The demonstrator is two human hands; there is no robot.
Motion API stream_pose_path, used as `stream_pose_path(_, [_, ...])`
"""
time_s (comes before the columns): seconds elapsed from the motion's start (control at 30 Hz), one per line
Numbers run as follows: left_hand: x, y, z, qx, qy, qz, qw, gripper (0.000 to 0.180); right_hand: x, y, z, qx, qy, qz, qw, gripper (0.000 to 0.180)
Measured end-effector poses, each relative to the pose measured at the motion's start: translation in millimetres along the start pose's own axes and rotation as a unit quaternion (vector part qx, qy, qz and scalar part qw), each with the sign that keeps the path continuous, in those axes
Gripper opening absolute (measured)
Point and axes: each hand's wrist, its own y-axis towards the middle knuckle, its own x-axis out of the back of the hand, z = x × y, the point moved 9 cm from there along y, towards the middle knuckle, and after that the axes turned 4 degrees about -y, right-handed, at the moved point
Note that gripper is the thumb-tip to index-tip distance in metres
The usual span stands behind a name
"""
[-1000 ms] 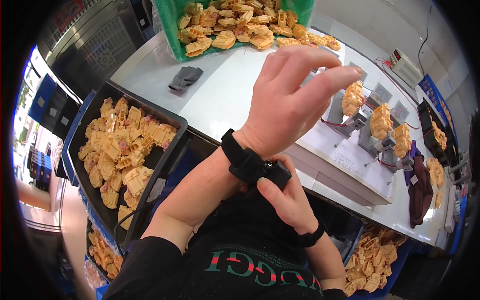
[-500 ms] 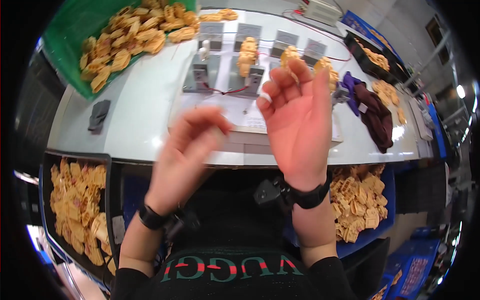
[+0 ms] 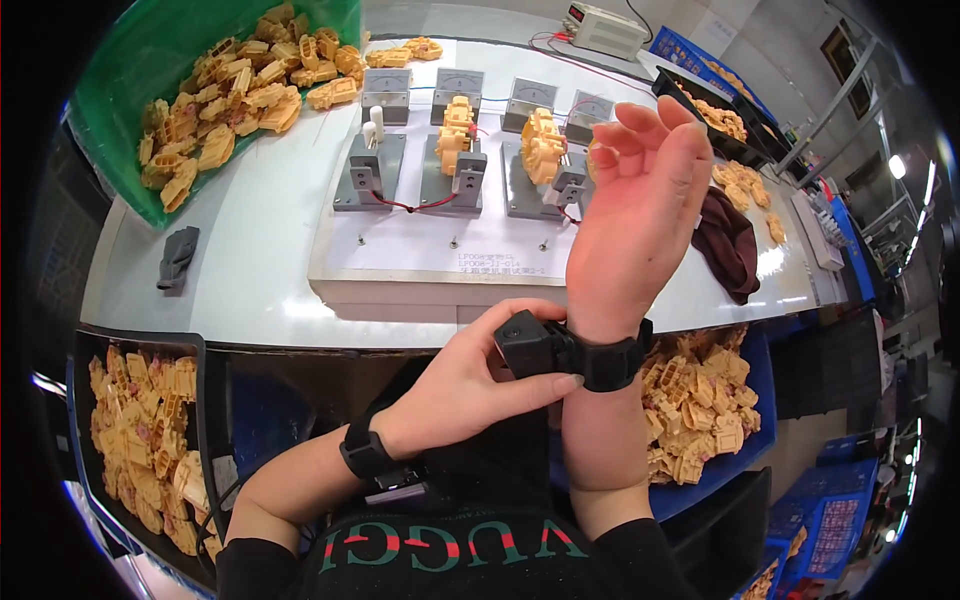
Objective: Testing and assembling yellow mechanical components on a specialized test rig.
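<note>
Adjusting the small black boxy device on its black wrist strap (image 3: 560, 352), our left hand (image 3: 470, 385) pinches it on the raised right wrist; our right hand (image 3: 640, 210) stays open, empty. Next, we judge, seating it squarely. Beyond, the white bench (image 3: 250, 260); the strap's clasp is hidden.

White label (image 3: 452, 262) on fixture board (image 3: 330, 275)

We saw a small black box-shaped device (image 3: 527, 344) on a black wrist strap (image 3: 612, 360), strapped around the raised right wrist, held upright above the lap.
</note>
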Motion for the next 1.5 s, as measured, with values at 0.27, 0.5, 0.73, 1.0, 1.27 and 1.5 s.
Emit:
stream_pose_path(0.27, [10.5, 6.0, 19.5, 0.056, -0.135, 0.093, 0.985, 0.063, -35.9, -25.3, 51.1, 0.326, -0.27, 0.034, 0.905, 0.024])
stream_pose_path(0.5, [6.3, 0.8, 19.4, 0.093, -0.119, 0.123, 0.981, 0.066, -15.5, -20.7, -9.3, -0.091, 0.144, 0.05, 0.984, 0.028])
stream_pose_path(0.73, [-3.3, -4.1, 21.1, 0.148, -0.14, 0.11, 0.973, 0.066, -7.6, -15.8, 14.6, 0.031, 0.017, 0.018, 0.999, 0.022])
stream_pose_path(1.0, [-8.8, 0.6, 25.2, 0.108, -0.079, 0.128, 0.983, 0.078, 3.6, -19.7, 31.3, 0.084, -0.128, 0.088, 0.984, 0.02])
stream_pose_path(1.27, [124.2, -83.5, -46.5, -0.126, 0.102, -0.149, 0.975, 0.047, 131.3, -29.3, 21.8, -0.082, -0.383, 0.079, 0.916, 0.017])
stream_pose_path(1.5, [230.3, -123.7, -70.1, -0.315, -0.113, -0.416, 0.845, 0.042, 185.4, -40.3, -49.7, -0.191, -0.463, 0.064, 0.863, 0.023])
